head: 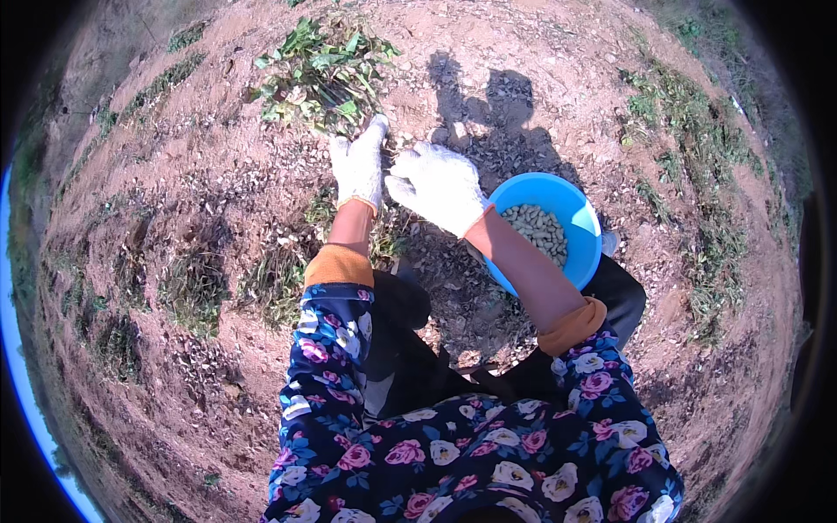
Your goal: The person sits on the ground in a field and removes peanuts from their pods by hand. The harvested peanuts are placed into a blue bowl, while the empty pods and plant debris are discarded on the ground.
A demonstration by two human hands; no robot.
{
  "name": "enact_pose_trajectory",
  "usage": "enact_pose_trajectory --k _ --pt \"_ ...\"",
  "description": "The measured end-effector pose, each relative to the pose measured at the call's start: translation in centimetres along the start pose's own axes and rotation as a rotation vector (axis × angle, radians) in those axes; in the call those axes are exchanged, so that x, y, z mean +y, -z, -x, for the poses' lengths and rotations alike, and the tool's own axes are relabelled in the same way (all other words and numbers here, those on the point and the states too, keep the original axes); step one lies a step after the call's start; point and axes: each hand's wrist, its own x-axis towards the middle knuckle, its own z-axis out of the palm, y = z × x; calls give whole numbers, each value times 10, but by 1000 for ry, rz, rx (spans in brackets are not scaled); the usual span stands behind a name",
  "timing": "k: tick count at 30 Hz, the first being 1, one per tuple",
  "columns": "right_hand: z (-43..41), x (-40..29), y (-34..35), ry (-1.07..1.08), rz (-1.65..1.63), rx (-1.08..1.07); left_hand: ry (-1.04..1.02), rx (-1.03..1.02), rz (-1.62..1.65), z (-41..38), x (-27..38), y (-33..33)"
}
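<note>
In a white knit glove, my left hand (pixel 358 160) grips the stem end of an uprooted peanut plant (pixel 327 72), whose leafy tops spread beyond it. My right hand (pixel 438 183), gloved the same way, is close beside it with its fingertips bent towards the roots. What lies between those fingers is hidden. A blue plastic basin (pixel 592 235) sits to the right, partly behind my right forearm. Unshelled peanuts (pixel 539 229) cover its bottom.
Dry soil with leaf litter surrounds me. Wilted plant heaps (pixel 193 287) lie to the left, and a long row of pulled vines (pixel 709 222) runs along the right. My dark-trousered knee (pixel 614 294) is beside the basin. A shadow (pixel 510 104) falls ahead.
</note>
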Motion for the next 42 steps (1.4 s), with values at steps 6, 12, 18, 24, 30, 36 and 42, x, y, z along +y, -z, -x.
enact_pose_trajectory --k 6,12,18,24,30,36,42 --pt "17 -8 -6 -222 -316 -186 -333 7 -243 7 3 -10" --pt "82 6 51 -294 -363 -183 -142 118 -76 4 6 -9" --pt "119 36 52 -349 24 24 66 206 -146 2 -10 -15" --pt "59 5 16 -85 108 170 154 13 53 20 -3 -33" --pt "36 13 13 -28 170 97 214 82 -28 25 0 -41" --pt "39 18 14 -129 -72 -59 -3 91 -292 3 -38 -28" --pt "78 4 13 -226 -1334 -118 -24 212 -145 7 -11 -28"
